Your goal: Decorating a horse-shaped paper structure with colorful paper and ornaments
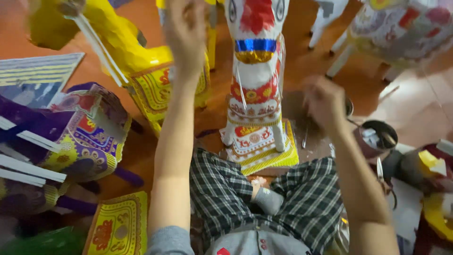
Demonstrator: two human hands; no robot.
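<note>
While the person sits cross-legged on the floor, the white paper horse figure with red patterned panels (255, 85) stands at twelve o'clock within reach; the raised left hand (186, 33) and right hand (324, 101) are blurred, fingers' state indiscernible.

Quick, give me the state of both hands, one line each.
Left hand: raised beside the white paper horse, blurred; grip cannot be told.
Right hand: fingers curled, near the metal cup; whether it holds anything cannot be told.
</note>
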